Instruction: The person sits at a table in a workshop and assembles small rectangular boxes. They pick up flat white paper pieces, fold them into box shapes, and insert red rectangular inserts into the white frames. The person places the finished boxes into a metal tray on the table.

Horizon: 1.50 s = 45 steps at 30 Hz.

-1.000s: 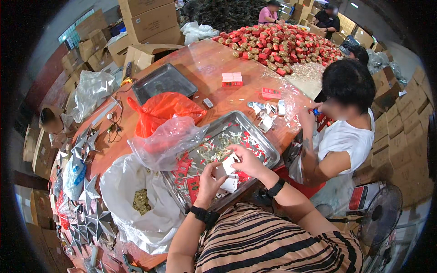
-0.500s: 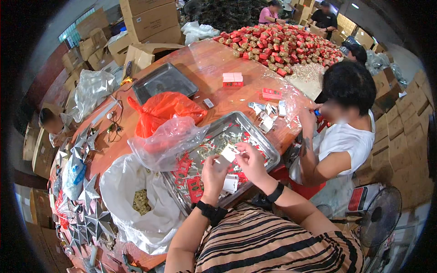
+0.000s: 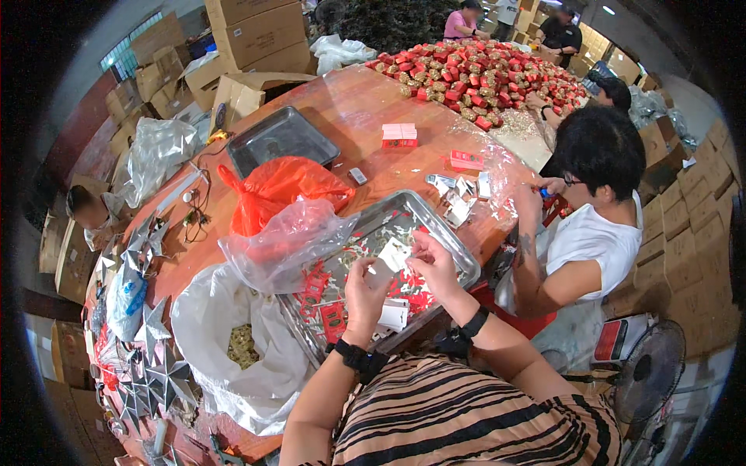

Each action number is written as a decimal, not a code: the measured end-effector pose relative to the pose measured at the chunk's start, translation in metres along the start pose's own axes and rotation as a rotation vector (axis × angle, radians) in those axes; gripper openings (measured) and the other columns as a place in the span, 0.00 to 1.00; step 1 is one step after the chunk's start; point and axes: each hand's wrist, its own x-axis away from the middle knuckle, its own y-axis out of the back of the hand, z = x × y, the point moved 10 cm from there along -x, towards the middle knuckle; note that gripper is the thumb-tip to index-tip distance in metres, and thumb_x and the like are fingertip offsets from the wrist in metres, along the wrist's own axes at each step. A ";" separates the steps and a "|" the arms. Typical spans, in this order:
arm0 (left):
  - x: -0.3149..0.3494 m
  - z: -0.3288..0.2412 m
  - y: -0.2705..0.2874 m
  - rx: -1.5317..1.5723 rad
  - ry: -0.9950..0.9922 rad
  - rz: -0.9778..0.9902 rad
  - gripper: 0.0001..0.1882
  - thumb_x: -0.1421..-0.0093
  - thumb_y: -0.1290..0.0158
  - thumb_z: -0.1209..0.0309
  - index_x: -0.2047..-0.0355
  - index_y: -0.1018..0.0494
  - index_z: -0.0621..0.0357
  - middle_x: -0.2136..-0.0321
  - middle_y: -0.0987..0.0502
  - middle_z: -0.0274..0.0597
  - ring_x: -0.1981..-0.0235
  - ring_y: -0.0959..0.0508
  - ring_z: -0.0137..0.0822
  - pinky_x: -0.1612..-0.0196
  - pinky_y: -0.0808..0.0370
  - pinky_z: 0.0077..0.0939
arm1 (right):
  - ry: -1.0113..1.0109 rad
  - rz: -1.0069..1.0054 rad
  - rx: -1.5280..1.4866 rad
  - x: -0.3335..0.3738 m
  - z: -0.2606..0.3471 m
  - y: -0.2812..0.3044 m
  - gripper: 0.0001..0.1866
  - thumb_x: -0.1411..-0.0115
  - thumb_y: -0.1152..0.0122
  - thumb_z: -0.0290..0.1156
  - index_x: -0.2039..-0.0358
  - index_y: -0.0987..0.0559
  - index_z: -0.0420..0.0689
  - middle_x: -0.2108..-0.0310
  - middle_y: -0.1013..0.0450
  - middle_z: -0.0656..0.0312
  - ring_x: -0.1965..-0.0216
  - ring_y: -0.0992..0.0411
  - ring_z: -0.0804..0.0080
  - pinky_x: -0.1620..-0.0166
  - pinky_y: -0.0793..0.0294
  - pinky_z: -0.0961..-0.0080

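Observation:
My left hand (image 3: 364,299) is closed, its thumb and fingertips pinching a small greyish-white card (image 3: 378,274). My right hand (image 3: 437,268) has its fingers drawn together at the right edge of a white card piece (image 3: 395,253); whether they grip it is unclear. Both hands hover over a metal tray (image 3: 458,247) strewn with small red and white paper scraps. Red printed cards (image 3: 332,320) lie by my left wrist. A small stack of white cards (image 3: 394,313) sits between my forearms.
Left of the tray are a clear plastic bag (image 3: 284,252), a red bag (image 3: 280,194) and a white sack (image 3: 233,373). A dark tray (image 3: 284,144) lies beyond. A person in white (image 3: 594,233) works at right. Red-and-gold ornaments (image 3: 474,78) are heaped at the far end.
My hands have moved slightly apart, the right one a little right and upward. The white card piece sits a little higher. The co-worker's head has turned slightly.

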 end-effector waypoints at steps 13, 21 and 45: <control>0.006 0.027 -0.017 0.548 0.534 0.226 0.20 0.49 0.49 0.81 0.55 0.37 0.64 0.75 0.24 0.45 0.78 0.24 0.31 0.77 0.27 0.22 | 0.660 0.265 0.523 0.035 0.096 -0.042 0.09 0.57 0.43 0.18 0.73 0.24 0.43 0.70 0.31 0.63 0.68 0.31 0.65 0.64 0.30 0.74; 0.018 0.016 -0.029 0.861 0.762 0.280 0.21 0.46 0.56 0.81 0.50 0.39 0.66 0.70 0.24 0.46 0.74 0.22 0.33 0.72 0.23 0.23 | 0.739 0.356 0.681 0.056 0.091 -0.049 0.14 0.59 0.40 0.23 0.68 0.25 0.44 0.65 0.29 0.61 0.64 0.31 0.63 0.60 0.29 0.71; 0.009 -0.017 -0.084 0.038 0.190 0.472 0.14 0.49 0.43 0.69 0.63 0.28 0.63 0.78 0.28 0.32 0.75 0.31 0.24 0.73 0.33 0.18 | 0.007 0.166 0.465 0.003 0.010 0.072 0.09 0.49 0.40 0.29 0.79 0.27 0.36 0.82 0.30 0.52 0.78 0.28 0.71 0.75 0.33 0.74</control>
